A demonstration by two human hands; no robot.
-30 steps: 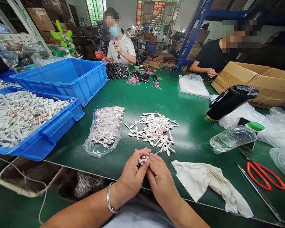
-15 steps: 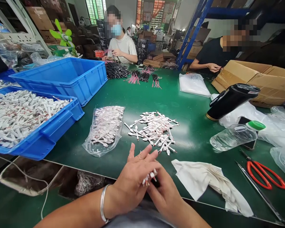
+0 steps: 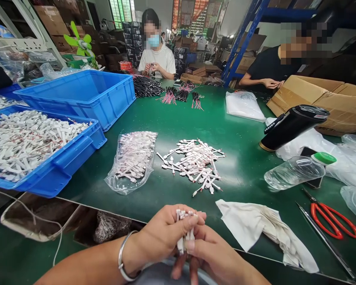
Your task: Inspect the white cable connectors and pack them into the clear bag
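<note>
A small bundle of short white connector cables [image 3: 181, 244] is held between both hands at the table's near edge. My left hand [image 3: 163, 229], with a silver bangle at the wrist, is closed around its upper part, thumb across the front. The fingers of my right hand [image 3: 210, 247] pinch the lower part from the other side. Just beyond the hands lies a loose pile of similar white cables [image 3: 200, 158] on the green table [image 3: 225, 134]. A clear plastic bag [image 3: 133, 156] filled with such cables lies to the pile's left.
A blue bin [image 3: 74, 158] heaped with white cables stands left, another blue bin [image 3: 106, 99] behind it. On the right are a white cloth [image 3: 249, 221], red-handled scissors [image 3: 332, 221], tweezers [image 3: 323, 237], a bottle [image 3: 296, 172] and a black tumbler [image 3: 293, 126]. Two people work across the table.
My hands have drawn down and closer together. The left fingers, stretched out before, are now wrapped round the bundle, which stands more upright and shows more plainly.
</note>
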